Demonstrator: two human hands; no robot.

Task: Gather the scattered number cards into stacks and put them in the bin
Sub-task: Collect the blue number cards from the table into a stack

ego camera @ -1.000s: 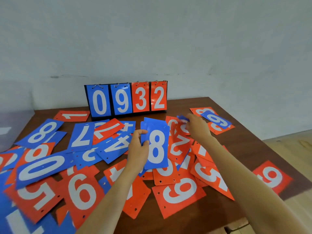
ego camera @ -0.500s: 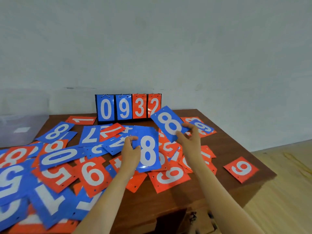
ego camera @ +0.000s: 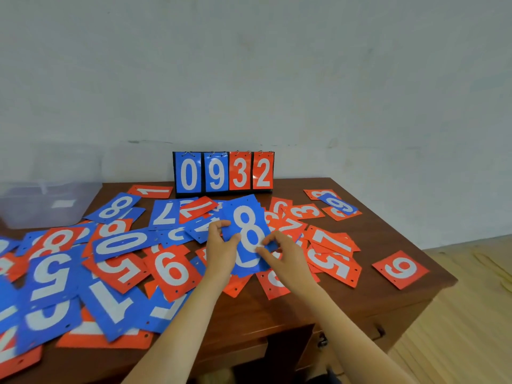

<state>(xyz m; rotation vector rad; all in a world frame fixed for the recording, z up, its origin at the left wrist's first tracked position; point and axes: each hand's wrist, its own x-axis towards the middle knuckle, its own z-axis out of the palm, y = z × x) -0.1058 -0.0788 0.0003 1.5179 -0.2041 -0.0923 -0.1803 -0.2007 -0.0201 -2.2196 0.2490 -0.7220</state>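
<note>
My left hand (ego camera: 221, 253) and right hand (ego camera: 285, 259) hide the bottom of the blue 8 stack (ego camera: 246, 220), and I can't count its cards. The clear bin (ego camera: 47, 209) runs off the left edge.

I see a blue card stack (ego camera: 249, 223), white 8, before the scoreboard (ego camera: 224, 173), scoreboard half blue, half orange-red, white digits, orange-red 9 card (ego camera: 400, 268) right of it, brown table (ego camera: 374, 236).

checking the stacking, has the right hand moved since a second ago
Yes. The right hand has come left and nearer, from past the scoreboard's right edge onto the blue 8 stack that the left hand holds.
</note>
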